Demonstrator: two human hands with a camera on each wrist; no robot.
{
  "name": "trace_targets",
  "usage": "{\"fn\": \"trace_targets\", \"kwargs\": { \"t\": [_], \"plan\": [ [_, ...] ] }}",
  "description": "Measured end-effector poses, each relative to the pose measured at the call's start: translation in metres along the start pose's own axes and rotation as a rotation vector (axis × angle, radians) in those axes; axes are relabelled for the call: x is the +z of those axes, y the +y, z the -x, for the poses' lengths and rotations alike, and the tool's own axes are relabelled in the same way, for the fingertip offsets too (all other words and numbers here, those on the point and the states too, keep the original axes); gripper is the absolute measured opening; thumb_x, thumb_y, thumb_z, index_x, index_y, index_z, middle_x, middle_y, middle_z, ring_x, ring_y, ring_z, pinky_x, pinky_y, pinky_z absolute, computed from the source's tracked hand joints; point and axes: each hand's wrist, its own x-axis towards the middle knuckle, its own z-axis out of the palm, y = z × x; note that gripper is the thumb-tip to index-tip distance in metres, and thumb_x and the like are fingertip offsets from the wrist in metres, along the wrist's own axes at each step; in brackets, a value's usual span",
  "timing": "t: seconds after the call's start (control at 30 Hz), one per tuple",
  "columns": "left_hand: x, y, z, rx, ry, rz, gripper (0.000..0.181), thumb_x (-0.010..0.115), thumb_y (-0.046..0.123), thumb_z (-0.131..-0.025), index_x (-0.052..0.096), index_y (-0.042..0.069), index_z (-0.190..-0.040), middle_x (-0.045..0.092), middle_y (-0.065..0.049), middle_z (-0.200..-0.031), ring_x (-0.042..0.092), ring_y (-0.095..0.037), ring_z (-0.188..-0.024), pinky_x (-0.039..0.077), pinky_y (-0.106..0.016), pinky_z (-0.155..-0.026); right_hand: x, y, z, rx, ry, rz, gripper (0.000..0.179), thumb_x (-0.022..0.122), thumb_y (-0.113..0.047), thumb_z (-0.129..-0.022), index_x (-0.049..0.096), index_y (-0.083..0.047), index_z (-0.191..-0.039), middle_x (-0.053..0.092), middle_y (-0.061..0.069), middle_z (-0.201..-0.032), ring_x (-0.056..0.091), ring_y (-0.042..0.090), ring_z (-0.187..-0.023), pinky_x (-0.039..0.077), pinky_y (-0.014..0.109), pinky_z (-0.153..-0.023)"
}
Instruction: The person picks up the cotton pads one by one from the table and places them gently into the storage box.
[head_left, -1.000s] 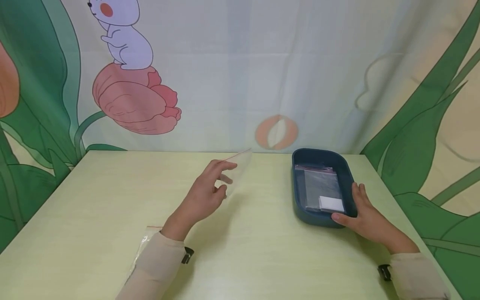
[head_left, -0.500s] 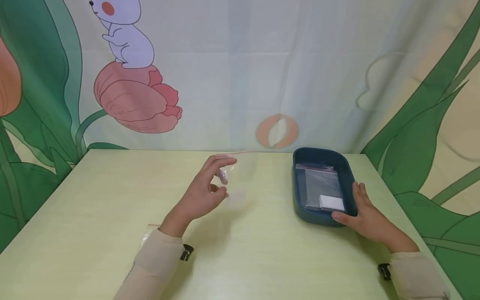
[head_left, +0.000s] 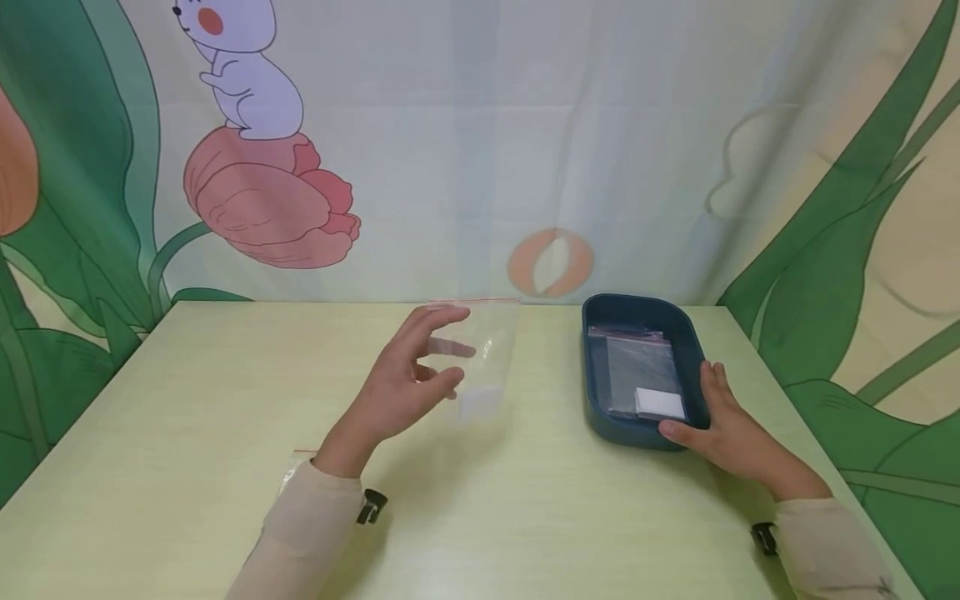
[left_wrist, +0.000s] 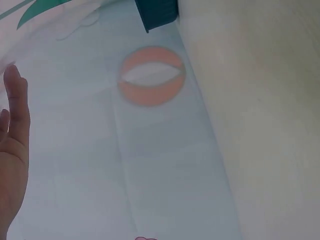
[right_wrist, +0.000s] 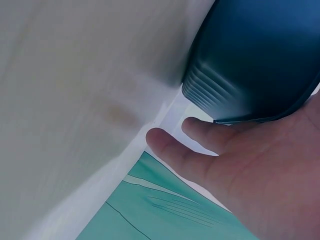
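Note:
My left hand point(head_left: 390, 387) is raised over the table's middle, thumb and fingers spread apart. A clear zip bag point(head_left: 491, 333) with a red top line and a whitish patch low down hangs upright at these fingers. The middle finger shows through its film, and the thumb overlaps it. My right hand point(head_left: 738, 437) rests against the near right corner of a dark blue bin point(head_left: 637, 434), thumb at the near rim, straight fingers along the right side. In the right wrist view, two fingers point(right_wrist: 180, 155) extend beside the bin wall point(right_wrist: 250, 60). Inside lie flat zip bags point(head_left: 641, 367) with a white label.
Another clear bag point(head_left: 291, 468) lies on the pale yellow table point(head_left: 187, 392), partly hidden by the left sleeve point(head_left: 311, 517). A printed curtain point(head_left: 405, 150) hangs right behind the table's back edge. The bin stands close to the right edge.
The bag at the left hand has swung from nearly edge-on to face-on. The left thumb and fingers have spread a little. The right hand and bin have stayed put.

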Motion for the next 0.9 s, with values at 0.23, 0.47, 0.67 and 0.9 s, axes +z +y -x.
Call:
{"fn": "trace_targets", "kwargs": {
  "t": [0.23, 0.47, 0.67, 0.9],
  "plan": [
    [0.003, 0.026, 0.0, 0.065, 0.083, 0.048, 0.068, 0.045, -0.022, -0.083, 0.031, 0.004, -0.144, 0.034, -0.009, -0.143, 0.062, -0.026, -0.106, 0.059, -0.041, -0.075, 0.003, 0.001, 0.0, 0.007, -0.005, -0.001, 0.119, 0.068, -0.051, -0.094, -0.02, -0.001, -0.156, -0.03, 0.022, -0.159, -0.006, 0.057, -0.144, 0.015, 0.076, -0.106],
    [0.0, 0.031, 0.002, 0.086, 0.112, 0.101, 0.056, 0.032, -0.023, -0.093, 0.05, -0.002, -0.142, 0.052, -0.015, -0.13, 0.063, -0.032, -0.116, 0.059, -0.042, -0.078, 0.005, 0.003, 0.001, 0.015, -0.009, 0.001, 0.119, 0.068, -0.052, -0.093, -0.02, -0.001, -0.156, -0.029, 0.021, -0.16, -0.006, 0.056, -0.145, 0.015, 0.076, -0.106],
    [-0.008, 0.023, 0.003, 0.04, 0.088, 0.213, 0.055, 0.037, -0.016, -0.099, 0.044, 0.001, -0.15, 0.047, -0.02, -0.142, 0.059, -0.027, -0.125, 0.059, -0.039, -0.077, 0.005, 0.002, 0.001, 0.013, -0.017, -0.008, 0.118, 0.067, -0.051, -0.094, -0.02, -0.001, -0.155, -0.03, 0.021, -0.159, -0.006, 0.056, -0.145, 0.014, 0.075, -0.107],
    [-0.023, 0.033, 0.001, 0.105, 0.064, 0.294, 0.082, 0.054, -0.017, -0.091, 0.028, 0.017, -0.161, 0.032, -0.013, -0.156, 0.056, -0.032, -0.127, 0.059, -0.033, -0.07, -0.002, -0.001, 0.001, 0.002, -0.017, -0.011, 0.117, 0.066, -0.051, -0.095, -0.022, -0.002, -0.155, -0.032, 0.019, -0.159, -0.008, 0.056, -0.144, 0.012, 0.075, -0.107]
  ]
}}
